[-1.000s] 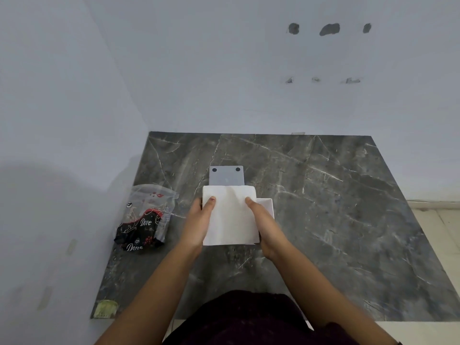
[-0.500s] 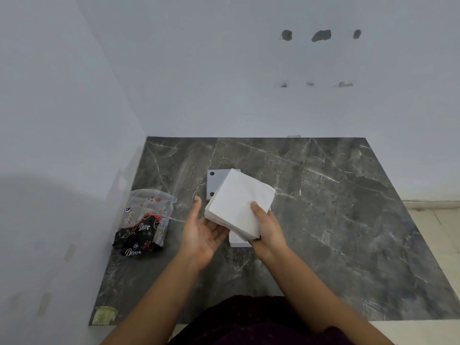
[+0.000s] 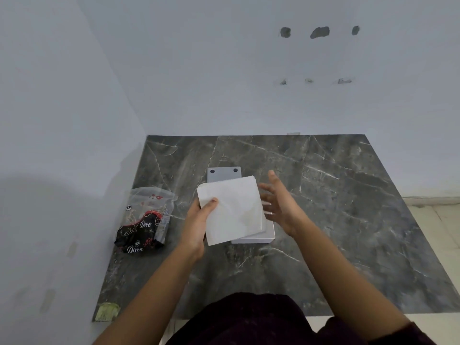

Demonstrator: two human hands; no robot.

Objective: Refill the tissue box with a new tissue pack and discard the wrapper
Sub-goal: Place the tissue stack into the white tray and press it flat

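At the left edge of the dark marble bench the emptied wrapper, clear plastic with black and red print, is lying crumpled where it lay half a second ago; just right of it the left hand is now gripping the stack of white tissues, thumb on top near the stack's left edge and fingers underneath, whereas before it was open beneath the stack; the tissues are being held tilted above the white tissue box, whose near right corner is showing under them; a grey lid with two dark dots is lying flat on the bench just behind; the right hand, which was holding the stack earlier, is now hovering just beside its right edge, its grip wide and empty, fingers spread.
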